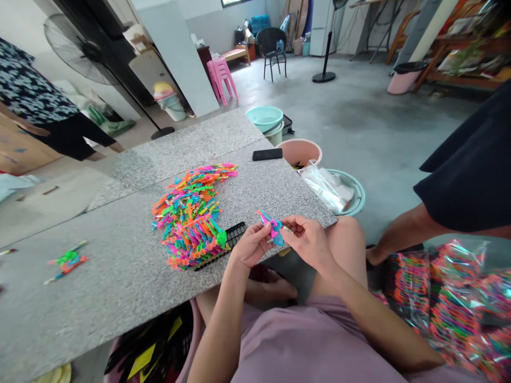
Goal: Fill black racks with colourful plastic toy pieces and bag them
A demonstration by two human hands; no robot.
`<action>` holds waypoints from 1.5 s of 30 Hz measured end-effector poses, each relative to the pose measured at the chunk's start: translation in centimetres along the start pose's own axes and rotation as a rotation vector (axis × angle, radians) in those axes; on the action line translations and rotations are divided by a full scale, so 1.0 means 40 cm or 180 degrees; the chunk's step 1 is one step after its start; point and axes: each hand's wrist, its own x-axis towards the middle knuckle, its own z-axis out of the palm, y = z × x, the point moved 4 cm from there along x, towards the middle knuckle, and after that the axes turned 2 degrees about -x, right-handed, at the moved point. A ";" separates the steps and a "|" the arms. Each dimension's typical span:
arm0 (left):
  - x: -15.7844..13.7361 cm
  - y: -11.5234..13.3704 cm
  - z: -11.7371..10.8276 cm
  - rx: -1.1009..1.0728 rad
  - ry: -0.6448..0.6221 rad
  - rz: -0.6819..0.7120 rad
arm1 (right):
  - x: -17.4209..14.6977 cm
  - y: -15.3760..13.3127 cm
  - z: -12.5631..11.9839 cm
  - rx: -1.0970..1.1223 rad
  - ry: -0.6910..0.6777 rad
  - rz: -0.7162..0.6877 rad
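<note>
A small cluster of pink, blue and orange plastic pieces [276, 234] is held at the near edge of the speckled grey stone bench [259, 189], pinched by the left hand's [255, 242] grip; the right hand's [306, 235] grip appears closed on its pale end. Thin parts are best steadied lightly, clear of the black plastic lattice holder [237, 233] alongside.

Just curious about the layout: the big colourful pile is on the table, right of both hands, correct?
Wrong side: the head view shows the big colourful pile on the table, left of both the left hand and the right hand.
</note>
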 end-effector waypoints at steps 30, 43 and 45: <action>-0.034 0.043 -0.019 0.0470 0.0363 0.0865 | 0.021 -0.006 0.052 -0.0176 -0.0271 -0.0230; -0.106 0.046 -0.048 0.1031 0.0797 0.1329 | 0.049 0.036 0.133 -0.0139 -0.0717 -0.0399; -0.113 0.046 -0.060 0.1168 0.1048 0.1452 | 0.042 0.035 0.147 -0.0387 -0.0623 -0.0593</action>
